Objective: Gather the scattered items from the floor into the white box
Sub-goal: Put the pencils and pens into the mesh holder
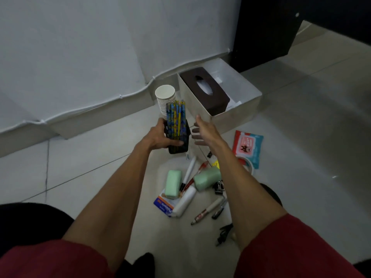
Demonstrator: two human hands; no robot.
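the open white rectangular box (241, 114) stands on the pale tiled floor (311, 147) at the foot of the grey wall (80, 57), with a dark brown tissue box (217, 99) lying inside along its left wall. a stack of white paper cups (165, 95) stands just left of the box. in front of it the left hand (160, 135) grips a black mesh pencil holder (181, 146) full of upright patterned pencils (176, 115), held above the floor. the right hand (202, 131) is just beside the holder, fingers spread and holding nothing. nearer on the floor lie a mint green case (172, 184), a mint green cylinder (206, 178), a white tube (185, 203), a red and teal wipes pack (249, 145), black binder clips (219, 187) and several pens (208, 210).
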